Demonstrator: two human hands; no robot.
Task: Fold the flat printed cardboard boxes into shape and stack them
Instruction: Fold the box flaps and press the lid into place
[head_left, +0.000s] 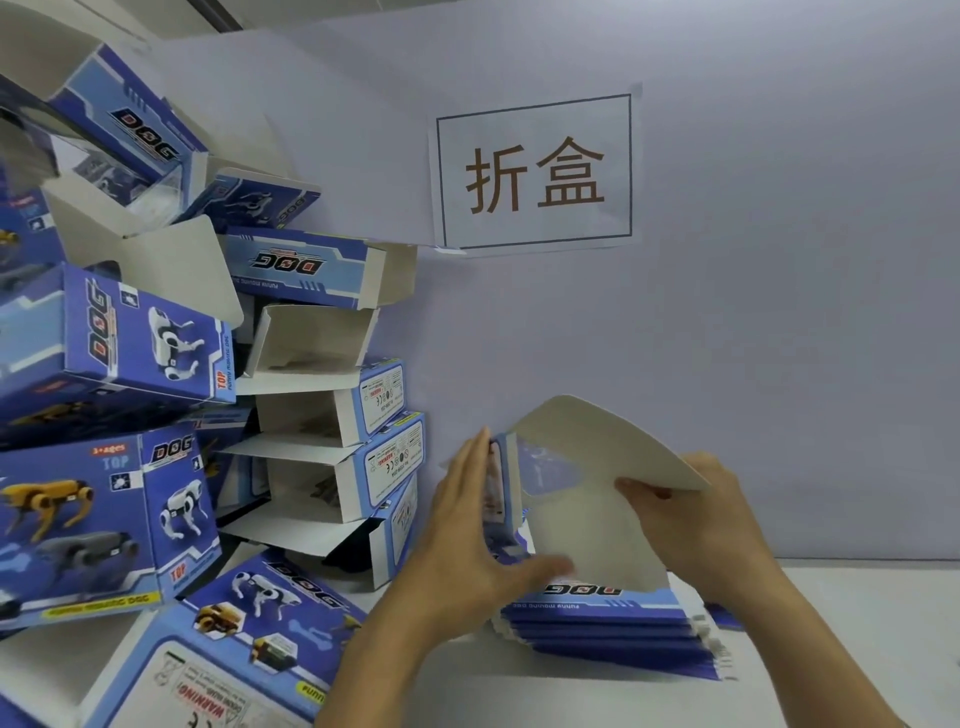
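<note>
My left hand (470, 525) lies with fingers straight and together, flat against the left side panel of the box in work (566, 499), thumb reaching under toward its lower edge. My right hand (691, 514) pinches the box's large grey flap (608, 441), thumb on the inner face, fingers behind it. The box stands half-opened and upright, its lower edge resting on the stack of flat boxes (613, 629); the flap is raised and tilted back toward the wall (779, 338).

The flat stack lies on the white table (519, 686) at its far edge, just before the wall, blue printed edges fanned slightly to the right.

Folded boxes (156, 415) occupy the left side of the table, piled high and unevenly against the wall; several are tilted, many with end flaps open and grey interiors showing. One folded box (249, 634) lies at the near-left, touching my left forearm.

A paper sign (535, 171) with two printed characters inside a ruled border is fixed to the wall above the work.
</note>
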